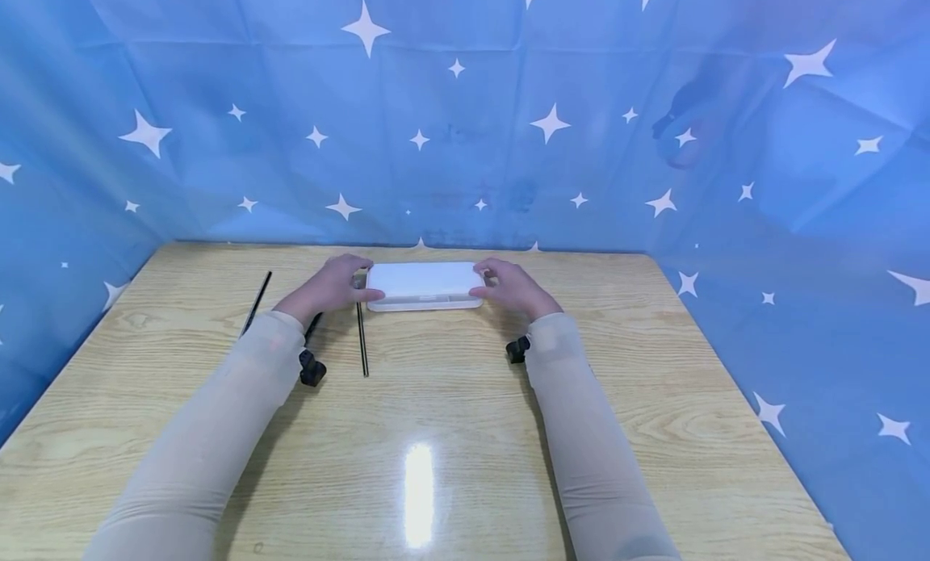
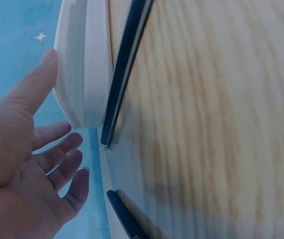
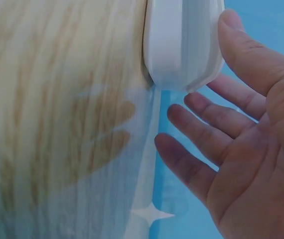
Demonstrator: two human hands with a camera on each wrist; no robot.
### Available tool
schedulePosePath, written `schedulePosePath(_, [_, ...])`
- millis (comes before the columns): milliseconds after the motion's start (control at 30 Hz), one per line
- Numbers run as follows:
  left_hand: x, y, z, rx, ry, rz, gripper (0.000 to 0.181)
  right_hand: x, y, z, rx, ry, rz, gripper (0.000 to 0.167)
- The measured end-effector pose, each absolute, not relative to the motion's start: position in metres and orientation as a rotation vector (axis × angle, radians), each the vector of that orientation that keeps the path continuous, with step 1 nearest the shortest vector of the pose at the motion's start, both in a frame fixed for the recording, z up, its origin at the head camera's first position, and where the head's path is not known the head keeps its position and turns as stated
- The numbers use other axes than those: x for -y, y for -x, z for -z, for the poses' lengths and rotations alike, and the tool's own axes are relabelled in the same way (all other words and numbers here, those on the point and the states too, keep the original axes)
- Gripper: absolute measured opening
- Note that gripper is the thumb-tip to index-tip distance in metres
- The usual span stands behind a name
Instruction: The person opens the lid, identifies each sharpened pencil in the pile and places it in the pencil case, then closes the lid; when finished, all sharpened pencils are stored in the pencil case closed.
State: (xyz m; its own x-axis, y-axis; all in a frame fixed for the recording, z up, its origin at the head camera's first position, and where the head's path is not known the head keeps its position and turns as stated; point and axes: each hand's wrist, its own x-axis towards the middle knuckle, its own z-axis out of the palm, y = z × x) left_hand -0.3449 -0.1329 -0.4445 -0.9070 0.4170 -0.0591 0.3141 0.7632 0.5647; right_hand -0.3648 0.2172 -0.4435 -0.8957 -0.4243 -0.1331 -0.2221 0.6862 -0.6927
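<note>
A white oblong case with a flat top and a see-through strip along its front lies near the table's back edge. At its left end my left hand pinches it between thumb and forefinger; the other fingers are loosely bent, as the left wrist view shows. My right hand holds the right end the same way, its thumb pressed to the upper edge of the case. What the case contains cannot be seen. Just beside the left hand, a slim black stick with a shiny edge lies on the table.
Another slim black stick lies left of the left forearm, and a dark stick is partly hidden beneath the left wrist. The wood-grain table meets a blue star-patterned curtain at the back and sides.
</note>
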Motion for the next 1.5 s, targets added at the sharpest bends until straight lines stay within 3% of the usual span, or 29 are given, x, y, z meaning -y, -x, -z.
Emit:
schedulePosePath(267, [0.134,0.344,0.446,-2.726,-0.585,-0.835,0.081,-0.219,0.366,0.447,-2.548,0.58,0.935,0.077])
schedulePosePath(1033, [0.13,0.343,0.444,-2.673,-0.466,-0.878,0.078,-0.215,0.366,0.445,-2.57,0.59,0.824,0.075])
schedulePosePath(1500, [0.121,0.34,0.438,-2.709,-0.437,-0.827,0.074,-0.215,0.362,0.443,-2.601,0.503,0.768,0.085])
